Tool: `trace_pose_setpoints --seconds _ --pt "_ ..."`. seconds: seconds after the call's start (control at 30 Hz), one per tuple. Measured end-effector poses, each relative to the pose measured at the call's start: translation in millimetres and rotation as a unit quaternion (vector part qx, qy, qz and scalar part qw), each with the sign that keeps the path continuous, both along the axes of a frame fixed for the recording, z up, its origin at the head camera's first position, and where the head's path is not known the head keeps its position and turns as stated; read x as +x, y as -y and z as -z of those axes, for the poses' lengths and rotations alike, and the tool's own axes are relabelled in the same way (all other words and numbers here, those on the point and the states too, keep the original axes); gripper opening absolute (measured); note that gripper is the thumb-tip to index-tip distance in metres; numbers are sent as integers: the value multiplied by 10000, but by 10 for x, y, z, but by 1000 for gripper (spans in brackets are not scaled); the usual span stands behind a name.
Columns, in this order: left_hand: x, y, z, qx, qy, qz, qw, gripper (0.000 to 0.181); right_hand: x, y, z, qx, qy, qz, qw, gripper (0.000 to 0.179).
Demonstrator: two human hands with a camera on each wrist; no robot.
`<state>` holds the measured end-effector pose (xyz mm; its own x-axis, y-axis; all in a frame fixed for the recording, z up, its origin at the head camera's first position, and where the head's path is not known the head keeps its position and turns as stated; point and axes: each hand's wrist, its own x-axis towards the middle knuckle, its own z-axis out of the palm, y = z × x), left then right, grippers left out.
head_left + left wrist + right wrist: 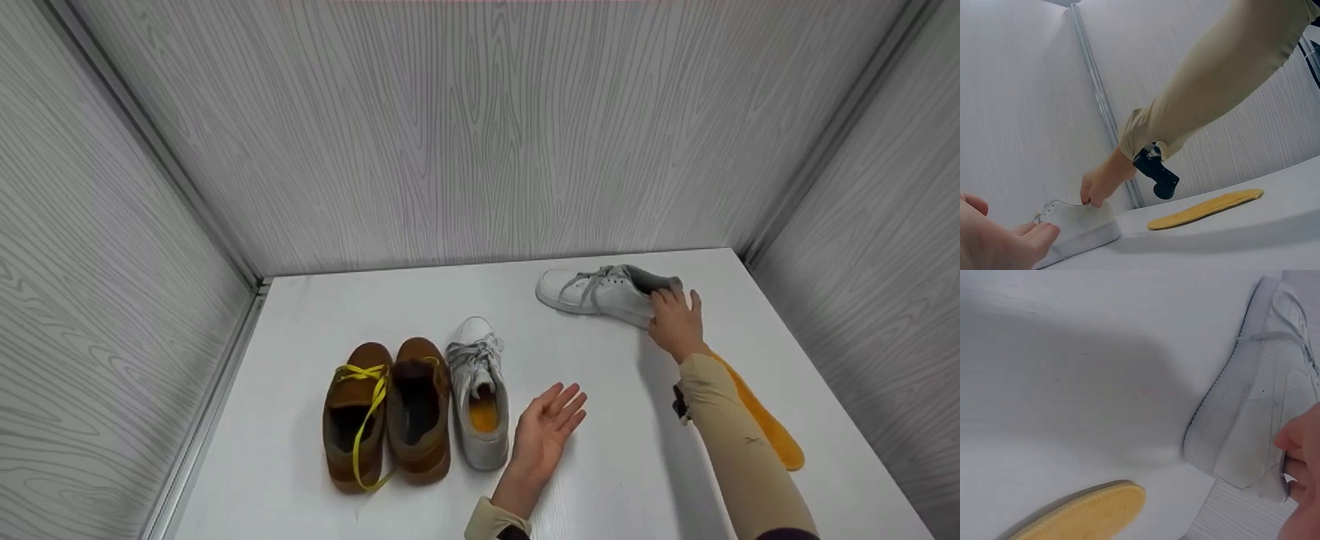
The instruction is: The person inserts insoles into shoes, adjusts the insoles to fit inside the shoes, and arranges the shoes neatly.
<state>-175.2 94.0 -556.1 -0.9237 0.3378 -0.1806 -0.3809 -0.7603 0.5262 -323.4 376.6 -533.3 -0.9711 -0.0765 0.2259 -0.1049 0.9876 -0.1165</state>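
Observation:
At the back right of the white table lies a white sneaker [592, 291] with grey laces, its toe to the left. My right hand [677, 322] pinches its collar near the heel; in the right wrist view the thumb is outside the sneaker [1258, 405] and fingers reach inside. My left hand [541, 435] is held with palm up and fingers straight, holding nothing. Just left of it stands the other white sneaker [491, 442], with a yellow insole [484, 414] inside. A loose yellow insole [1204, 209] lies on the table, partly hidden by my right forearm in the head view.
Two brown shoes stand side by side at the left: the outer brown shoe [369, 352] has a loose yellow lace [358, 442], the inner brown shoe [421, 461] touches the sneaker. Grey wood-grain panels [465, 135] enclose the table [585, 495] at the back and sides.

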Motion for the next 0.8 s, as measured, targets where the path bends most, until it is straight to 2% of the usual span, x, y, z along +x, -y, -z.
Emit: trace_pose_setpoints --seconds 0.2,0.33,0.47,0.6,0.8 --pt "-14 -29 119 -161 76 101 9998 60 -129 11 55 273 -322 -97 9991 35" --pt "-30 -42 177 -240 129 150 9995 61 -198 33 94 352 -346 -19 9988 25" --pt "-65 -80 189 -290 145 222 9992 63 -215 57 81 364 -329 107 9987 17" --pt "-156 -149 173 -379 164 270 9988 63 -224 69 38 314 -242 18 9992 10" --pt "-348 -312 152 -552 249 296 9977 61 -209 96 -3 113 4 -15 9999 10"
